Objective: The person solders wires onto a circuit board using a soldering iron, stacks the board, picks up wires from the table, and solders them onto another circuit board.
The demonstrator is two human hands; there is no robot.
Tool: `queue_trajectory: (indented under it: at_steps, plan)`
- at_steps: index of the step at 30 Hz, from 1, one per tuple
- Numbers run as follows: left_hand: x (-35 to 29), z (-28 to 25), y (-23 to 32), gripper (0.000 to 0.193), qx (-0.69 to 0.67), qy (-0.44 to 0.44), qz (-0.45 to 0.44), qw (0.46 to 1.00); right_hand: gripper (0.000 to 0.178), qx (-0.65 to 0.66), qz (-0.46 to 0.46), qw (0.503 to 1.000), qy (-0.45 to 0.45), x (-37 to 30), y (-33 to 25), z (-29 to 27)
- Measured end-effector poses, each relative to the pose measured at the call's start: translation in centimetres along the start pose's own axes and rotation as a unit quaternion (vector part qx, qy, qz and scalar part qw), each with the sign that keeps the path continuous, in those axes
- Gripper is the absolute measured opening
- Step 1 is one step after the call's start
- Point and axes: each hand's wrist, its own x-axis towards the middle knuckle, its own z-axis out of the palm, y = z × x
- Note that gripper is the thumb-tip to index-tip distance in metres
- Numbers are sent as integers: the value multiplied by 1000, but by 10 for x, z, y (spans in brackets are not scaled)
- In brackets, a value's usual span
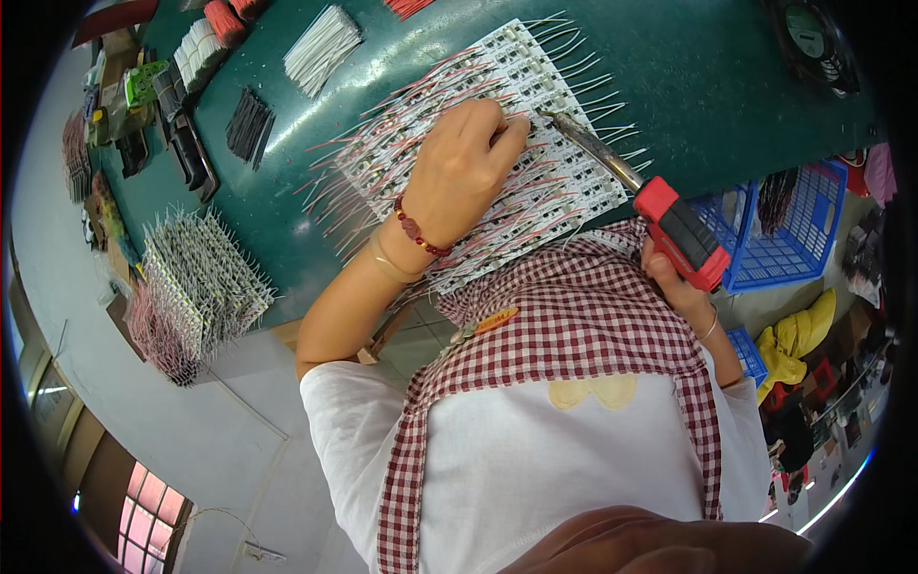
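A panel of small white LED modules (535, 86) with several red and white wires lies on the green table mat (669, 57). My left hand (464, 167) rests on the panel with its fingers curled. Its fingertips pinch down a wire beside the metal tip of a soldering iron (593, 148). My right hand (674, 282), at the table's near edge, grips the iron's red handle (681, 232). The iron slants across the panel toward my left fingertips. A red bead bracelet is on my left wrist. I wear a red checked apron over a white shirt.
A pile of wired modules (201, 277) sits at the table's left end. Bundles of white wires (320, 48), black wires (251, 124) and red wires lie at the far side. Blue baskets (794, 230) stand to the right and a small fan (813, 33) at the far right.
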Motion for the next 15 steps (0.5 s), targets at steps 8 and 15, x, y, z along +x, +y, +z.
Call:
queue_trajectory:
  at_steps: [8, 15]
  plan:
    - [6, -1, 4, 27, 19, -14, -4, 1000, 24, -17, -29, 999, 6, 1, 5, 3]
    - [11, -6, 11, 23, 43, -45, -18, 998, 25, 19, -1, 1000, 3, -6, 11, 2]
